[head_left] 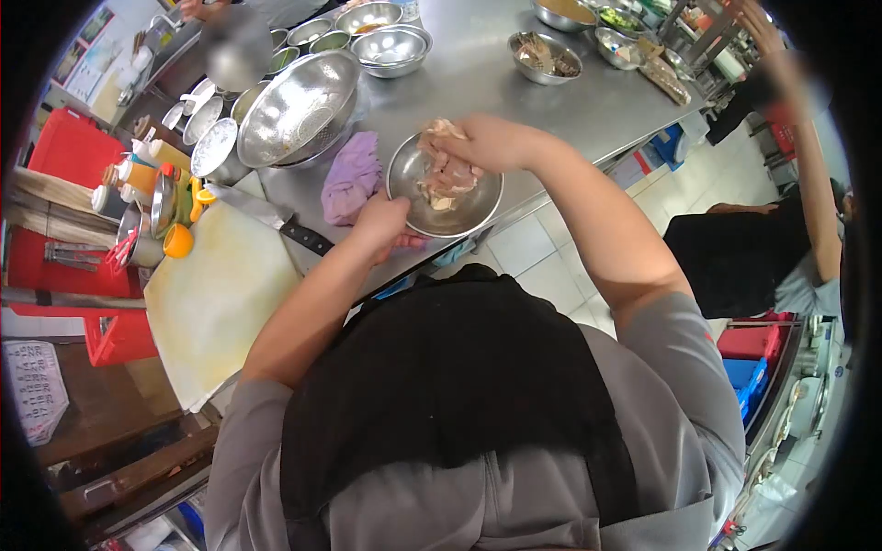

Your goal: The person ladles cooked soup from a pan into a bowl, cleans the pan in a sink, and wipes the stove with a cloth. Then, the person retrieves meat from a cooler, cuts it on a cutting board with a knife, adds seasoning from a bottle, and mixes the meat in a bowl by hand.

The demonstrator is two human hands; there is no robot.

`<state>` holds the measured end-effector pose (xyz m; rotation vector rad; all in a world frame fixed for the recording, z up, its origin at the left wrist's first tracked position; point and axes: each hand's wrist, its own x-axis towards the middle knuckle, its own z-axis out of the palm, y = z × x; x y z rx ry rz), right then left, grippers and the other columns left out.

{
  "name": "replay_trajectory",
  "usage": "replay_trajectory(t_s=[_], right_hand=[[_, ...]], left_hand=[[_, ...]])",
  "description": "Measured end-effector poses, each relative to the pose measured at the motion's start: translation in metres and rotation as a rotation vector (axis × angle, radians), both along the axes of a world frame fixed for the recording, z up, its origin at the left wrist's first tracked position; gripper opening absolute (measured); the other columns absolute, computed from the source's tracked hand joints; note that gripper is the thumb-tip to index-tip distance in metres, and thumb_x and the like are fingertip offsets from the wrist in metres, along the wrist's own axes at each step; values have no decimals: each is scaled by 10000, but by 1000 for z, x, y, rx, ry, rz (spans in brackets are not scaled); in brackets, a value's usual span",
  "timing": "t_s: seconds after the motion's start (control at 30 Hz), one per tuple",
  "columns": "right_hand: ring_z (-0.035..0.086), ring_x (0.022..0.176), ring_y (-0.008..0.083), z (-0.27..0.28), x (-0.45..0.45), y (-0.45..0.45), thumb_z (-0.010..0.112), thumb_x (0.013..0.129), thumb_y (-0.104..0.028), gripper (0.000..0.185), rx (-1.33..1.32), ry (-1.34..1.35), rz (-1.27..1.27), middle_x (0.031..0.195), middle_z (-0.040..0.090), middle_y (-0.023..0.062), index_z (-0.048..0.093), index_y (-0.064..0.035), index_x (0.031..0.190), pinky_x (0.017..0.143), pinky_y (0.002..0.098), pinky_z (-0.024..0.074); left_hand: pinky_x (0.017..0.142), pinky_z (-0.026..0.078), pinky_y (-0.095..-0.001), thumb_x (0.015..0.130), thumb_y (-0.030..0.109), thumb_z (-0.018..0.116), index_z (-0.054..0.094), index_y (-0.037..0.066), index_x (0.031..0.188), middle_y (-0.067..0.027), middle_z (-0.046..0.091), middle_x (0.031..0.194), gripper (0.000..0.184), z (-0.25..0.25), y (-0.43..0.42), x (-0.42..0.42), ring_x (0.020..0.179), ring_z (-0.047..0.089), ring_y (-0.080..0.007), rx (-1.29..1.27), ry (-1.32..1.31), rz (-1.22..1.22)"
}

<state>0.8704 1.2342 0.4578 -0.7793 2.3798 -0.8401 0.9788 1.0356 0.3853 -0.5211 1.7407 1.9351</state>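
Note:
A steel bowl point(478, 204) is at the near edge of the metal counter, with pale pink raw meat point(448, 174) inside. My left hand point(382, 223) grips the bowl's left rim, fingers wrapped under it. Over the bowl's upper right side, my right hand point(484, 144) is closed on some of the meat; its fingertips are partly hidden. Just left of the bowl lies a crumpled purple cloth point(352, 179). A knife point(266, 214) with a black handle rests by the top edge of a worn white cutting board point(220, 294).
A large steel colander point(299, 106) and stacked bowls point(392, 48) stand behind the cloth. Farther right is a bowl of food point(546, 60). Sauce bottles point(138, 174) and an orange cup point(178, 241) are at left. Another person in a black apron point(721, 266) is at right.

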Motion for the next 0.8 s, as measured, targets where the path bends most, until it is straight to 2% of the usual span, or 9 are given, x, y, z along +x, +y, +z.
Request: replay_trajectory(t_s=[0.13, 0.23, 0.33, 0.43, 0.53, 0.63, 0.73, 0.77, 0.8], right_hand=[[588, 676, 119, 12, 16, 6, 540, 1010, -301, 313, 23, -71, -10, 813, 668, 22, 677, -31, 1092, 625, 306, 502], [578, 650, 108, 17, 35, -2, 601, 987, -301, 300, -3, 65, -115, 808, 672, 32, 681, -25, 1071, 618, 303, 502], [647, 692, 162, 33, 69, -18, 632, 962, -318, 320, -40, 31, -206, 781, 706, 90, 699, -7, 990, 683, 338, 524], [674, 762, 159, 21, 87, -26, 666, 934, -259, 282, -93, -61, -348, 827, 716, 111, 700, 16, 986, 692, 316, 534], [685, 807, 161, 25, 103, -30, 712, 883, -193, 249, 17, 27, -419, 875, 719, 114, 692, 16, 1016, 696, 306, 541], [682, 801, 168, 31, 114, -20, 754, 810, -115, 307, 7, 24, -405, 913, 722, 107, 678, 11, 1079, 721, 300, 545], [677, 854, 180, 12, 117, 1, 760, 772, -50, 390, -2, -136, -298, 982, 718, 98, 667, -27, 1150, 772, 305, 543], [647, 968, 173, 10, 129, 1, 800, 753, -89, 470, 124, -84, -227, 1012, 678, 71, 646, -59, 1196, 861, 296, 516], [652, 1000, 259, -7, 136, 10, 792, 746, -97, 477, 55, 23, -26, 1015, 671, 94, 656, -109, 1203, 908, 338, 510]], left_hand=[[569, 561, -347, 932, 124, 429, 415, 15, 1316, -180, 672, 977, 399, 1, -7, 8, 701, 699, -267, 69, -15, -97], [532, 540, -333, 939, 135, 426, 440, 5, 1291, -173, 680, 933, 375, -2, -11, 21, 690, 699, -261, 111, -1, -131], [514, 529, -331, 944, 136, 415, 445, 9, 1286, -170, 682, 919, 366, -1, -16, 32, 687, 696, -259, 167, 28, -148], [504, 522, -336, 947, 131, 401, 443, 20, 1288, -169, 677, 916, 361, -6, -17, 43, 672, 687, -256, 201, 33, -160], [499, 517, -335, 952, 129, 390, 445, 36, 1284, -161, 672, 912, 349, -11, -15, 51, 657, 676, -247, 198, 20, -190], [493, 510, -326, 960, 139, 390, 453, 32, 1271, -155, 673, 903, 334, -13, -12, 58, 652, 675, -237, 178, 0, -211], [470, 497, -307, 972, 148, 393, 462, 29, 1254, -149, 672, 875, 314, -8, -3, 62, 613, 667, -224, 171, 17, -230], [459, 492, -303, 975, 150, 395, 464, 29, 1250, -147, 672, 864, 308, -6, 2, 63, 596, 663, -220, 158, 25, -227], [448, 487, -298, 978, 153, 396, 467, 29, 1245, -144, 672, 853, 303, -4, 8, 65, 580, 659, -216, 145, 35, -226]])
